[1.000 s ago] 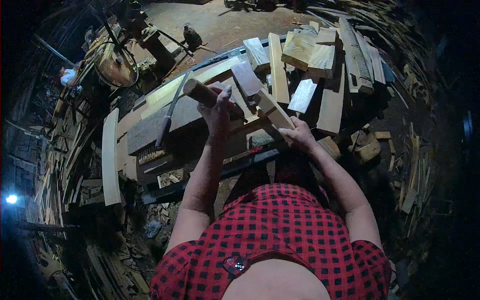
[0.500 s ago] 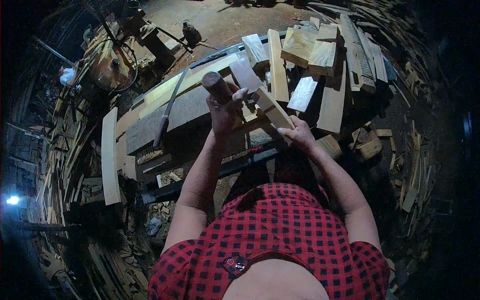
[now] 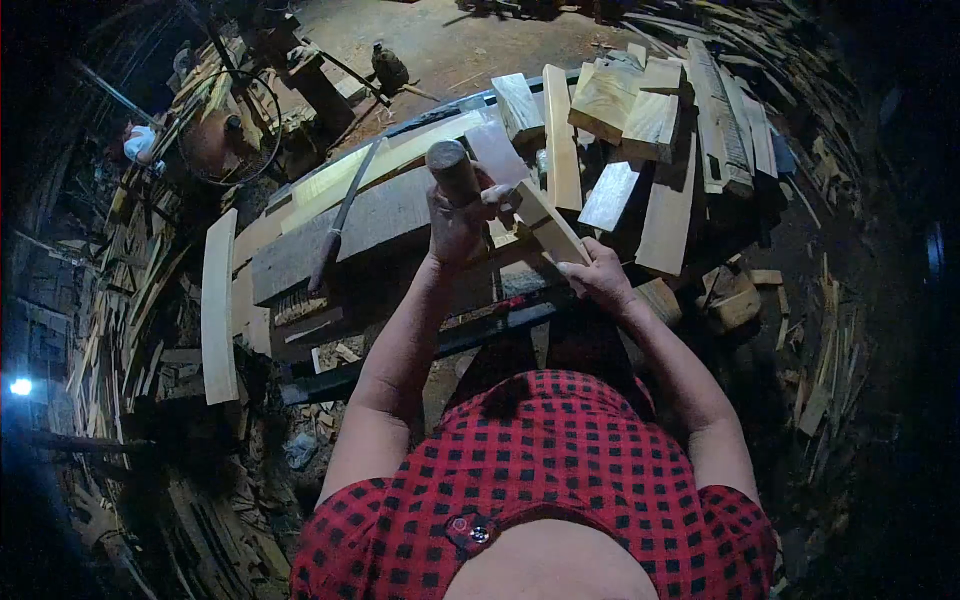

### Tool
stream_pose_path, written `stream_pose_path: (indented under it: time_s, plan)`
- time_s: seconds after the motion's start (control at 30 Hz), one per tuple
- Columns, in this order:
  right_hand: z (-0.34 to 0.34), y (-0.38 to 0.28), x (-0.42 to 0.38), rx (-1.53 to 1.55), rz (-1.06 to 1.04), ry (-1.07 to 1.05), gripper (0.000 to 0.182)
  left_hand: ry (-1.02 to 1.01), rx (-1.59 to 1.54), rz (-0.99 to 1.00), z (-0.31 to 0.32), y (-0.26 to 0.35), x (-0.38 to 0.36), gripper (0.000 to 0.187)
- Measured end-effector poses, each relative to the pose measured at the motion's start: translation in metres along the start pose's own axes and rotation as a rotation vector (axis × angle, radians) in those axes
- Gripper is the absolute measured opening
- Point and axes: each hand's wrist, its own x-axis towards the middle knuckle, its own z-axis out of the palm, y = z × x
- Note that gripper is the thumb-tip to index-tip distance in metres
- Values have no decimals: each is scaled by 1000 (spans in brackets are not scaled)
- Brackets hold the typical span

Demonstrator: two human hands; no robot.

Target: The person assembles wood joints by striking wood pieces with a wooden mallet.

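Observation:
My left hand is closed round a thick, round wooden handle, its flat end turned up toward me. The fingertips of that hand reach to the upper end of a short, pale wooden block. Whatever lies at the far end of the handle is hidden by the hand. My right hand grips the block's lower end, thumb along its side. The block is tilted over the front of a workbench, with a dark heavy plank to its left.
A long knife-like tool lies across the plank. Sawn boards and stacked blocks cover the bench's right side. A long pale board leans at the left. Wood scraps litter the floor, and a person is at the far left.
My left hand and the handle have shifted slightly right and toward the block. The right hand keeps its grip on the block; the whole view has moved slightly.

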Motion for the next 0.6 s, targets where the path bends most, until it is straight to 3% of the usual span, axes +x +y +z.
stream_pose_path:
  time_s: [0.1,0.17,0.2,0.23,0.27,0.33,0.4,0.43,0.47,0.53,0.6]
  plan:
    - [-3,-26,-4,-155,-74,-20,34,14,-55,11,-7,-16,4,25]
    - [-2,-78,-21,-19,-553,218,23,5,1,13,-10,-13,3,24]
    - [-9,-64,-11,248,-465,221,41,-17,59,11,-12,-12,3,24]
    - [-17,-104,-21,432,-522,162,41,-25,86,31,-15,-18,5,24]
    - [-23,-153,-44,249,-522,226,39,-20,84,32,-13,-19,4,24]
    - [-29,-188,-58,219,-485,304,39,-31,-141,27,-5,-22,4,22]
    - [-29,-207,-63,49,-732,410,37,-87,-47,20,-5,-20,6,22]
    - [-27,-216,-66,-173,-831,386,37,-142,53,9,-4,-18,6,22]
    - [-30,-216,-62,-178,-836,382,37,-138,50,13,0,-17,5,22]
    - [-35,-223,-53,-636,-699,-35,28,-133,-194,37,14,-5,2,20]
    - [-46,-242,-62,-815,-622,14,32,-166,-119,1,-3,-25,6,26]
